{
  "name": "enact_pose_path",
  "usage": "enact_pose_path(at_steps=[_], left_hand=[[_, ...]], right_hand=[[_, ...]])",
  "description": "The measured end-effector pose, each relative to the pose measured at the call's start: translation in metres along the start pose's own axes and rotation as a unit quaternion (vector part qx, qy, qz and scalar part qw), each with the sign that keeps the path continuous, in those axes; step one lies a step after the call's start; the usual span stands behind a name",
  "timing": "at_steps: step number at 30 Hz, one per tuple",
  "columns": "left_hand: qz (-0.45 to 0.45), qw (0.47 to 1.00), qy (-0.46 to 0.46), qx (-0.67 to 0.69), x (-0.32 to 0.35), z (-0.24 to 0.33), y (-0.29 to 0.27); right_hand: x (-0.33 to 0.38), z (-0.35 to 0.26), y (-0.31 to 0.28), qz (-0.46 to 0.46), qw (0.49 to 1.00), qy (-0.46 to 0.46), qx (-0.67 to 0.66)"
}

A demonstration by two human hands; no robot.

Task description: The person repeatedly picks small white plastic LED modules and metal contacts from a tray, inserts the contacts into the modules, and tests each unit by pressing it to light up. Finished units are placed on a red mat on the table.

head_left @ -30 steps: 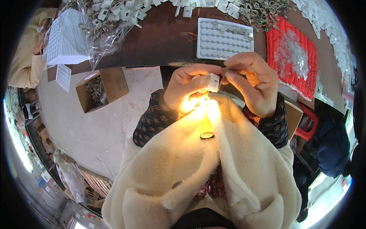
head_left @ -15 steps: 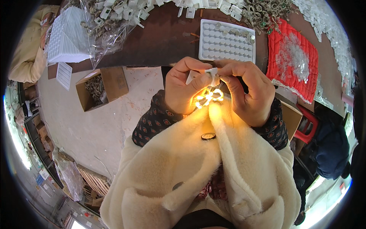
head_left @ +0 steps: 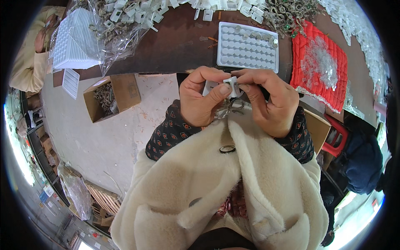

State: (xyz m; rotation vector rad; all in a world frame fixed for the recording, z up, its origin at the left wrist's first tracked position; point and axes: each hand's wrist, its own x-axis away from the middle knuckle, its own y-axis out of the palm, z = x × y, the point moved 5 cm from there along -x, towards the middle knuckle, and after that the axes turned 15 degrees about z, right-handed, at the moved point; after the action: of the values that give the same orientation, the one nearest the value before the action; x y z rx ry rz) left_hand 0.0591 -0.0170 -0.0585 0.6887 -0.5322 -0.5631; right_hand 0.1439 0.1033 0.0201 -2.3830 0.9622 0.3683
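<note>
My left hand and my right hand meet in front of my chest, just below the table edge. Together they pinch a small white plastic piece between thumbs and fingertips. A small metal wire part hangs beneath it between my palms. I wear a cream fleece coat over dark patterned sleeves. A white moulded tray with rows of round pockets lies on the brown table directly beyond my hands.
A red cloth with clear bits lies right of the tray. A clear bag of white parts and a stack of white trays sit left. An open cardboard box stands on the floor. Another person sits far left.
Both hands have shifted slightly up and toward the table with the white piece. The bright warm glow on my hands and coat collar is gone.
</note>
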Motion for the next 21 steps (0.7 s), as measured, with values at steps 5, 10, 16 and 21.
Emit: enact_pose_path(at_steps=[5,10,16,21], left_hand=[[0.008,1.0,0.029,-0.003,0.001,0.004,-0.001],[0.013,0.998,0.053,-0.036,0.003,0.003,0.0],[0.033,0.999,0.013,-0.023,0.002,0.0,-0.002],[-0.001,0.995,0.019,-0.099,0.002,0.0,-0.002]], right_hand=[[0.001,-0.001,0.002,-0.006,1.0,-0.016,0.016],[0.003,-0.003,0.0,0.006,0.999,-0.051,0.017],[0.008,0.012,0.0,-0.002,0.996,0.057,-0.063],[0.006,0.015,-0.004,-0.03,0.994,0.065,-0.076]])
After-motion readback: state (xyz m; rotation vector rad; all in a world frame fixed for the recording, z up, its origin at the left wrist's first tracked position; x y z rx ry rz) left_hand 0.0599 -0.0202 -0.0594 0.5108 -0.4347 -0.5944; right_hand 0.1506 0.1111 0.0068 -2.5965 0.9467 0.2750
